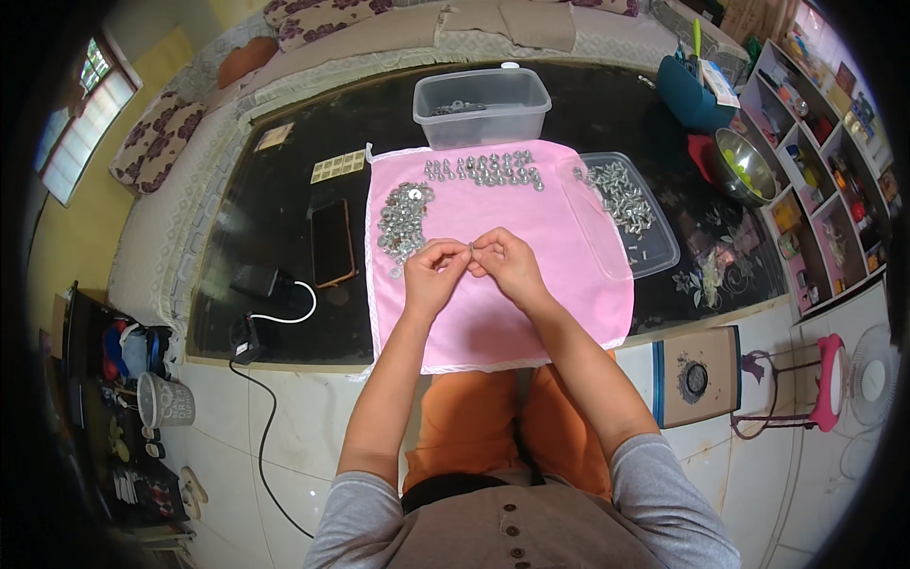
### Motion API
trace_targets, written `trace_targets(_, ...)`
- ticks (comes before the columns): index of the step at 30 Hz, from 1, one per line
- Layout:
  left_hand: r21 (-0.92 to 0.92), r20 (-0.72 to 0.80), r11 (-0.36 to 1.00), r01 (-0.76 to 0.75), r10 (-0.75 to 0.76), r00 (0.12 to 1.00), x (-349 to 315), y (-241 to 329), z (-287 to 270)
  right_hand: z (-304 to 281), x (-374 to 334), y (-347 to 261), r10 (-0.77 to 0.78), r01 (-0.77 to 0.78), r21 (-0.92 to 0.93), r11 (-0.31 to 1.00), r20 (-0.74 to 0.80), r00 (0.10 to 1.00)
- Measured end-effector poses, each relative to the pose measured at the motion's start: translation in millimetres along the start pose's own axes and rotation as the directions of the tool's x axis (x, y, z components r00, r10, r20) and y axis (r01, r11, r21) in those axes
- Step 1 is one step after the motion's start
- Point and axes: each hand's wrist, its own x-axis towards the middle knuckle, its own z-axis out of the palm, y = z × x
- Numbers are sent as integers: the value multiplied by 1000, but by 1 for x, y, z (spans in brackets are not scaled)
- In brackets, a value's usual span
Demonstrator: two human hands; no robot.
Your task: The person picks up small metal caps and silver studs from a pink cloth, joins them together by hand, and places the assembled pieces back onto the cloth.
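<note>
My left hand (437, 272) and my right hand (509, 268) meet over a pink cloth (502, 337), fingertips pinched together. Between them is a small metal piece (471, 247), mostly covered by the fingers, so its exact kind does not show. Just left of my left hand lies a pile of round silver washer-like pieces (402, 228). Beyond both hands, silver pieces with wide round bases and narrow tops (493, 174) stand in rows. To the right, many short silver screw-like pieces (621, 201) lie on a clear plastic lid (654, 261) that overlaps the cloth.
A clear plastic tub (482, 128) with dark grey pieces stands behind the cloth on the black table (284, 190). Leftward are a phone (332, 244) and a charger with a white cable (308, 303). A steel bowl (744, 169) and teal bag (697, 95) sit far right.
</note>
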Motion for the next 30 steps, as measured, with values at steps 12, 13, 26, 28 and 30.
trace_targets(12,-256,-99,958,131,-161,982,-1,17,-33,-9,3,-12,93,-92,229,969,6,996)
trace_targets(13,-163,-137,975,151,-174,975,-2,20,-46,-8,3,-12,97,-96,221,971,7,995)
trace_targets(26,455,39,887,79,-108,993,-5,24,-85,-8,3,-13,96,-97,234,967,16,995)
trace_targets(28,485,66,873,58,-103,993,-1,29,-80,-8,2,-13,87,-89,235,968,16,996)
trace_targets(30,584,102,812,15,-92,990,2,34,-76,-8,2,-13,89,-91,233,968,18,996)
